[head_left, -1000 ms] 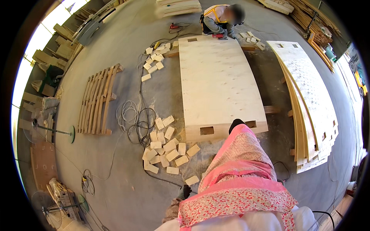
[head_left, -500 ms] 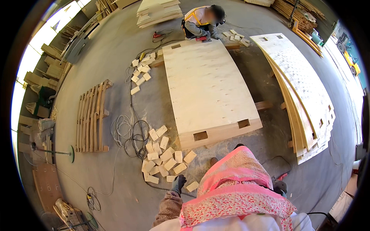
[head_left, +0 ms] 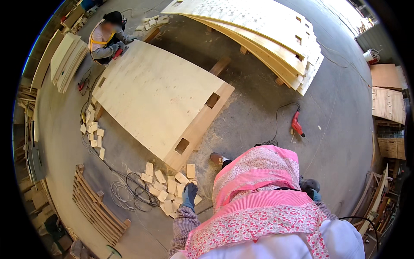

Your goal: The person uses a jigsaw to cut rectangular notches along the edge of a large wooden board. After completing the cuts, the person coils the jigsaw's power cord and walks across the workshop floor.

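My left hand (head_left: 189,197), in a blue-grey glove with dark fingertips, hangs over a heap of small pale wood blocks (head_left: 171,186), its fingers apart and nothing visible in them. At my right side, my right hand (head_left: 317,196) is closed on a dark, rounded power tool (head_left: 309,184); the apron hides part of the grip. In front of me lies a large pale plywood panel (head_left: 159,95) on wooden supports, with rectangular cutouts near its ends. A co-worker (head_left: 103,41) crouches at its far end, holding a red power tool (head_left: 117,53) against the edge.
A stack of cut plywood panels (head_left: 258,32) stands at the far right. A corded red drill (head_left: 296,123) lies on the floor to my right. Coiled cables (head_left: 131,190) and a wooden pallet (head_left: 97,207) lie at left. A black cord (head_left: 360,218) runs near my right arm.
My view has turned to the right, so the panel now slants leftward and the whole red drill shows. My left hand has come up over the blocks. My right hand still holds the dark tool.
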### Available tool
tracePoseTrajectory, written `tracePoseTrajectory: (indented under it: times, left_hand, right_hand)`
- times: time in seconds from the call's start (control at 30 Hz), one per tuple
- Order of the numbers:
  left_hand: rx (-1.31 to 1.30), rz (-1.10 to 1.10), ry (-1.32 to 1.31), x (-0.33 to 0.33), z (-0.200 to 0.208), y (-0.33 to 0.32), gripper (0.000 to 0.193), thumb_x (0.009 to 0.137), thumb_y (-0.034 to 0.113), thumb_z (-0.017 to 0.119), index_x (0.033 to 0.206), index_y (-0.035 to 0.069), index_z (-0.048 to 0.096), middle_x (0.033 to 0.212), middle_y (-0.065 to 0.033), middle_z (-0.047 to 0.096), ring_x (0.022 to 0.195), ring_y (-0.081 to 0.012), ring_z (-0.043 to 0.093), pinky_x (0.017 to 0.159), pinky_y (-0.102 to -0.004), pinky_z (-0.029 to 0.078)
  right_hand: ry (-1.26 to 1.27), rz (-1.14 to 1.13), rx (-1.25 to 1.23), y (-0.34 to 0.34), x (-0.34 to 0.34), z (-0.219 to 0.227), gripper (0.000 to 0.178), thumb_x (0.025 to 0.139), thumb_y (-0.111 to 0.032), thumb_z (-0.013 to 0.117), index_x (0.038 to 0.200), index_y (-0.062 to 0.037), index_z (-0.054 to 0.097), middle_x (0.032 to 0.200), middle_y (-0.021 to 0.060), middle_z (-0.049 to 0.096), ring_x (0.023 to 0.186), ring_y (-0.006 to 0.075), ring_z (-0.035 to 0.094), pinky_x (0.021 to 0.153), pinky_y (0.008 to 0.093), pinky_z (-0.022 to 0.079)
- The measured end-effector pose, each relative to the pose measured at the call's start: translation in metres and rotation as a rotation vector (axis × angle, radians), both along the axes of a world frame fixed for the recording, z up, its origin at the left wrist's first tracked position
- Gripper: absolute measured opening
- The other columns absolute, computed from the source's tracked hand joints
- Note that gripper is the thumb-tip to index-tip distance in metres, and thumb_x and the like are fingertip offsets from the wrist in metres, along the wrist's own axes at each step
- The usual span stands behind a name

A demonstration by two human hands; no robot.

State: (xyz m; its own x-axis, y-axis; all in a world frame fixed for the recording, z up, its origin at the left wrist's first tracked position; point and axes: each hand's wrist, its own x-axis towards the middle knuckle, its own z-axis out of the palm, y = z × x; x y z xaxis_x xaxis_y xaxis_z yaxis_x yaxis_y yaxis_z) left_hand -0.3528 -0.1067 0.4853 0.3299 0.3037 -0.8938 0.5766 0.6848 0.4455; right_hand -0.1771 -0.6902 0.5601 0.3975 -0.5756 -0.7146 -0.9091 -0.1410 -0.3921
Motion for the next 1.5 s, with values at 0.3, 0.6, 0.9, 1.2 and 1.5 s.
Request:
tracePoseTrajectory:
  times: [0.3, 0.6, 0.9, 1.2, 1.5]
  left_hand:
    - [0.12, -0.149, 0.091, 0.031, 0.039, -0.015, 0.049, 0.086, 0.036, 0.048, 0.123, 0.005, 0.043, 0.121, -0.0142, 0.05, 0.106, -0.0246, 0.052, 0.093, -0.0379, 0.035]
    - [0.131, -0.282, -0.016, 0.118, 0.066, -0.084, 0.047, 0.086, 0.035, 0.051, 0.119, 0.002, 0.045, 0.113, -0.0152, 0.054, 0.097, -0.0239, 0.056, 0.086, -0.0318, 0.043]
    - [-0.351, -0.797, -0.48, 0.288, 0.08, -0.252, 0.048, 0.083, 0.013, 0.059, 0.126, 0.005, 0.039, 0.121, -0.0103, 0.048, 0.112, -0.0201, 0.046, 0.095, -0.0285, 0.037]
    - [-0.689, -0.854, -1.125, 0.372, 0.183, -0.306, 0.061, 0.082, 0.025, 0.062, 0.13, 0.004, 0.032, 0.132, -0.0071, 0.038, 0.119, -0.0155, 0.037, 0.098, -0.0304, 0.033]
    - [-0.612, -0.77, -0.793, 0.345, 0.198, -0.264, 0.06, 0.076, 0.033, 0.068, 0.119, 0.003, 0.041, 0.102, -0.0049, 0.051, 0.094, -0.0134, 0.052, 0.083, -0.0284, 0.047]
  right_hand:
    - [0.237, -0.046, -0.167, -0.098, -0.105, -0.061, 0.045, 0.063, -0.025, 0.07, 0.099, 0.0019, 0.061, 0.09, 0.0146, 0.064, 0.078, 0.0245, 0.062, 0.067, 0.036, 0.05]
    - [-0.26, 0.343, -0.192, -0.014, 0.052, -0.005, 0.04, 0.065, -0.019, 0.069, 0.1, -0.0017, 0.059, 0.088, 0.0102, 0.064, 0.079, 0.0212, 0.061, 0.072, 0.0331, 0.048]
    - [-0.775, 0.35, 0.288, 0.034, 0.125, 0.19, 0.027, 0.071, -0.004, 0.059, 0.097, 0.0061, 0.057, 0.086, 0.012, 0.062, 0.074, 0.0197, 0.062, 0.067, 0.0291, 0.049]
    - [-0.865, 0.355, 0.579, 0.057, 0.131, 0.244, 0.04, 0.077, -0.02, 0.057, 0.109, 0.0019, 0.048, 0.096, 0.0144, 0.056, 0.069, 0.0205, 0.057, 0.059, 0.0334, 0.047]
    - [-0.47, 0.102, 1.05, 0.018, 0.204, 0.134, 0.037, 0.083, -0.034, 0.049, 0.105, -0.0042, 0.051, 0.092, 0.0087, 0.058, 0.062, 0.0172, 0.053, 0.051, 0.0279, 0.043]
